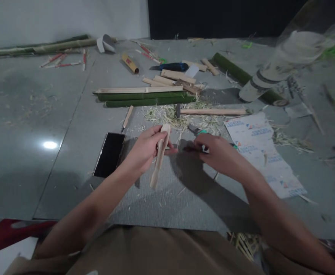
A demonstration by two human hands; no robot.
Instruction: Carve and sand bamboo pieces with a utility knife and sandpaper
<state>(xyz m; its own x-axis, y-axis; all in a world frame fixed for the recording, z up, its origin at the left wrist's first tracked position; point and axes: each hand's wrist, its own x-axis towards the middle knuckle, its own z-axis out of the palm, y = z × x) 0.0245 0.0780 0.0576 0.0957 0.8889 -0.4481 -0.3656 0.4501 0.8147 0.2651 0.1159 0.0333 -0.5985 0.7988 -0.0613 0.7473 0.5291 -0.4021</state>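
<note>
In my left hand (150, 143) is a long, pale bamboo piece (158, 164), rounded at its top end and spoon-like in outline. The thumb presses on its upper part while the fingers support it from behind. My right hand (217, 152) is closed over a dark tool with teal-green parts (202, 132), mostly hidden under the fingers, so its exact kind does not show. Thin bamboo shavings (167, 117) lie just beyond both hands. A hammer (213, 112) with a wooden handle rests behind the right hand, and printed abrasive paper (266, 152) lies to its right.
A phone (109, 154) and a small wooden-handled tool (127, 118) lie left of my hands. Farther back are green bamboo strips (147, 100), a blue-handled knife (173, 67) and a bamboo tube (233, 68). Stacked clear cups (282, 65) lean at the back right.
</note>
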